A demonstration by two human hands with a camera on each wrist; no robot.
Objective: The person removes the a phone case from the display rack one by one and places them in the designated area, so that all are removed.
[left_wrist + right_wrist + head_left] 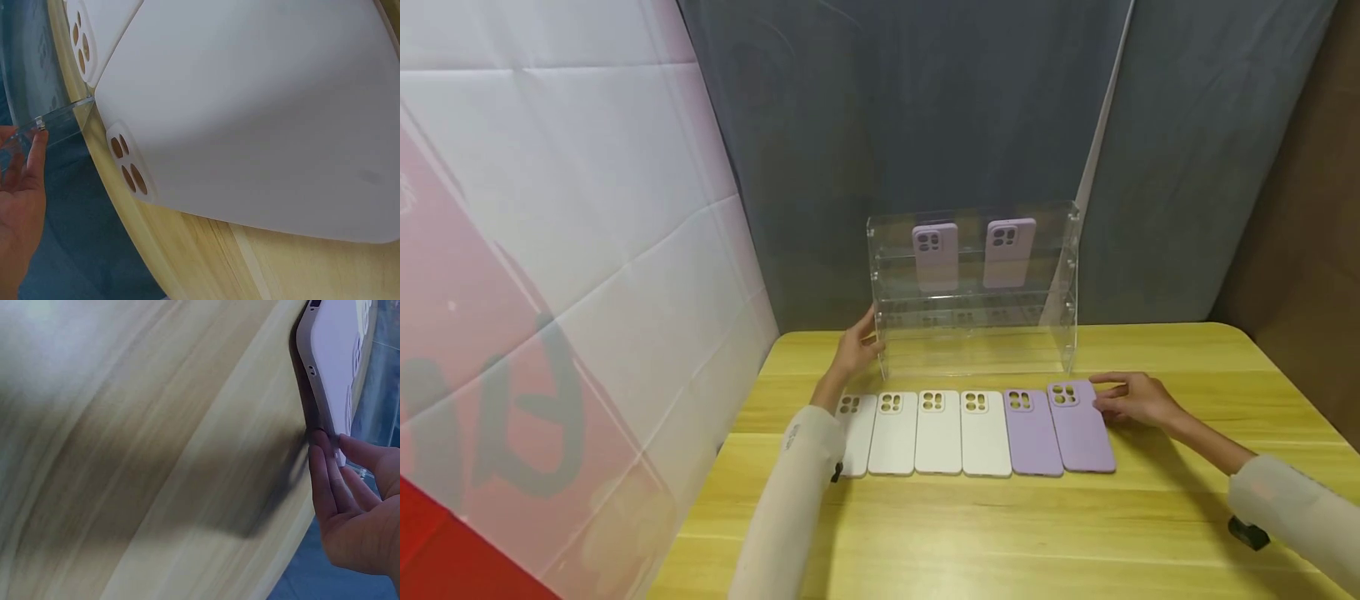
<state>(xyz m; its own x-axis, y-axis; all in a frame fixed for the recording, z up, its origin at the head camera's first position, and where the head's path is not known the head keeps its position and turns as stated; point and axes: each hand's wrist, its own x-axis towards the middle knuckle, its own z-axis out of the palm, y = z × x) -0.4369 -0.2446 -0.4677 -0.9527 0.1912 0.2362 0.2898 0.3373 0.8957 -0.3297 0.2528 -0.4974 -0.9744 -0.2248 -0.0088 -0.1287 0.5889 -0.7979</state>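
Observation:
My left hand (854,348) grips the left side panel of a clear acrylic display stand (973,354); the left wrist view shows its fingers (36,159) at the panel's edge. With thumb and fingers my right hand (1138,398) pinches the edge of the rightmost purple phone case (1084,433). That edge is tilted up off the table in the right wrist view. Beside it lies another purple phone case (1033,437). Several white phone cases (938,437) continue the row leftward, the leftmost partly hidden by my left arm. Two purple cases (1010,258) stand upright high on the stand.
The wood-grain table (925,533) has rounded far corners. Behind the stand hangs a grey curtain (910,108). A white printed cloth (587,167) borders the left side, and a brown surface (1296,217) rises at the right.

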